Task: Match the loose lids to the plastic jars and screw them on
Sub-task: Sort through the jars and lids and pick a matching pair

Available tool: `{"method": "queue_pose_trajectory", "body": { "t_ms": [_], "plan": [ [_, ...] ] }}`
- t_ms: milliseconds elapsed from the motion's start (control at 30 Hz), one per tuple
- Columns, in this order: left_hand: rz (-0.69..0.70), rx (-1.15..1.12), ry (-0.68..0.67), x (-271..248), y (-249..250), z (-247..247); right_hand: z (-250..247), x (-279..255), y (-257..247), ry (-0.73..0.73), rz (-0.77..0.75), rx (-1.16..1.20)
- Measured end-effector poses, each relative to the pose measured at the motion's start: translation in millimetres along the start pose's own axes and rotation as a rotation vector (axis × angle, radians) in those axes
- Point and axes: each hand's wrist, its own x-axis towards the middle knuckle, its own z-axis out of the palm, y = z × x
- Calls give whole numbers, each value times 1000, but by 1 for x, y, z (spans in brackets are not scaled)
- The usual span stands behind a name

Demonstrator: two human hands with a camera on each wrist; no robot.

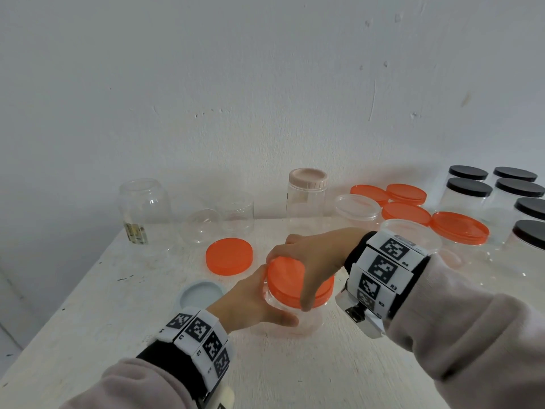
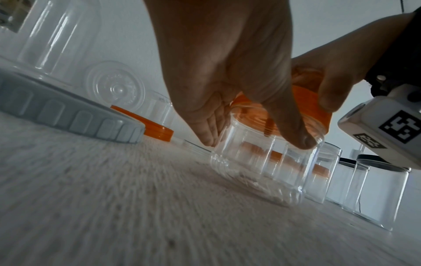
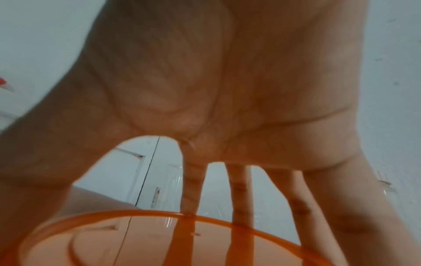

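A clear plastic jar [image 1: 298,312] is shown standing upright on the white table [image 1: 88,320], near its front centre. An orange lid [image 1: 290,280] is seated on the jar's mouth, tilted rather than level. The lid is gripped from above by the right hand [image 1: 312,255], whose fingers are spread and curled down over its rim; in the right wrist view the fingertips are seen pressed against the lid's edge. The jar's wall is clasped from the left by the left hand [image 1: 250,302], with the thumb on the near side and the fingers wrapped behind.

Just left of the jar, a pale blue lid [image 1: 200,295] lies flat, and a second loose orange lid [image 1: 229,255] lies beyond it. Open clear jars [image 1: 144,208] are grouped at the far left, one lying on its side. A tall jar with a beige lid [image 1: 308,199] stands at the far centre. Orange-lidded jars [image 1: 458,231] and black-lidded jars [image 1: 469,190] are ranged at the far right.
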Motion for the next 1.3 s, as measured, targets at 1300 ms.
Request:
{"method": "queue_pose_trajectory", "body": {
  "t_ms": [1300],
  "plan": [
    [-19,59,-7,1,0,2,1,-9,-8,-18,155,8]
  ]
}}
